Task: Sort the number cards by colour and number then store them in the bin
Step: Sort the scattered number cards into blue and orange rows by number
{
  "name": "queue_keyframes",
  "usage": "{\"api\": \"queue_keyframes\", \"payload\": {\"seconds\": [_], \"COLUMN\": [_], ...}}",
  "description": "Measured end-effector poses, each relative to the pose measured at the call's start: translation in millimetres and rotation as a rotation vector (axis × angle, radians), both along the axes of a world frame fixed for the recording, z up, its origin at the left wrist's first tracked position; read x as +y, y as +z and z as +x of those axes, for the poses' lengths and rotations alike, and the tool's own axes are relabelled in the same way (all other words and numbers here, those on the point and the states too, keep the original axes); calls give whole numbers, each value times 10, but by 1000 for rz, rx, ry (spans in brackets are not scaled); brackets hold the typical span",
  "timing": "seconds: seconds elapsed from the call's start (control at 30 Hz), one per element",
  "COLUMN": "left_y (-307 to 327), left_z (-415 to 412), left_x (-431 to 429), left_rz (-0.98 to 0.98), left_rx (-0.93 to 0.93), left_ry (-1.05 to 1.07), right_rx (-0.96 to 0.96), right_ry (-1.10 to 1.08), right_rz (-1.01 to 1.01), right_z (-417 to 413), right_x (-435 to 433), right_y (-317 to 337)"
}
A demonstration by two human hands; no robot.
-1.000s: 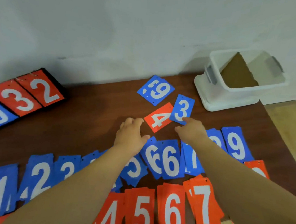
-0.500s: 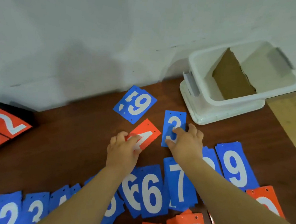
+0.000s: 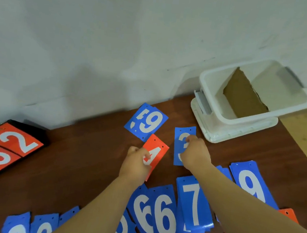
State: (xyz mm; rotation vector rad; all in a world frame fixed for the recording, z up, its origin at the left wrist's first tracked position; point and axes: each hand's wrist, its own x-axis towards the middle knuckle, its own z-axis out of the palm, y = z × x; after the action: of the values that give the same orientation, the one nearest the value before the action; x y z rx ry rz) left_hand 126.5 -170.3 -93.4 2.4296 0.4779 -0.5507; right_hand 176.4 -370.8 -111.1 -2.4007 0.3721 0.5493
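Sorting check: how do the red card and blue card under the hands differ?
The red card shows a 4; the blue card shows a 3. The red card lies tilted, the blue card nearly straight. The left hand holds the red card; the right hand touches the blue card. Both carry white numbers and holes near the top edge.

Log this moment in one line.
left hand pinches red 4 | right hand presses blue 3 | bin: no cards seen
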Motion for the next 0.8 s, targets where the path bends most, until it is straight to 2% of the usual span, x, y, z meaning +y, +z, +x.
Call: {"api": "queue_keyframes", "payload": {"seconds": [0.07, 0.13, 0.23, 0.3, 0.43, 0.53, 0.8], "left_y": [137, 372, 710, 813, 797, 780, 815], "left_z": [-81, -280, -823, -1298, -2292, -2936, -4037], "left_x": [118, 316, 713, 970, 1433, 1742, 2504], "left_rz": [-111, -227, -277, -291, -296, -327, -396], "left_rx": [-60, -198, -365, -364, -301, -210, -215], "left_ry": [134, 313, 485, 570, 623, 687, 721], "right_rx": [-119, -226, -267, -220, -139, -86, -19], "right_ry": [-38, -87, -141, -133, -20, -26, 18], "right_rz": [86, 193, 386, 480, 397, 407, 446], "right_z": [-95, -323, -902, -1328, -2040, -2494, -3337], "right_x": [10, 86, 309, 472, 778, 1037, 1902], "right_y": [151, 377, 653, 714, 665, 663, 766]}}
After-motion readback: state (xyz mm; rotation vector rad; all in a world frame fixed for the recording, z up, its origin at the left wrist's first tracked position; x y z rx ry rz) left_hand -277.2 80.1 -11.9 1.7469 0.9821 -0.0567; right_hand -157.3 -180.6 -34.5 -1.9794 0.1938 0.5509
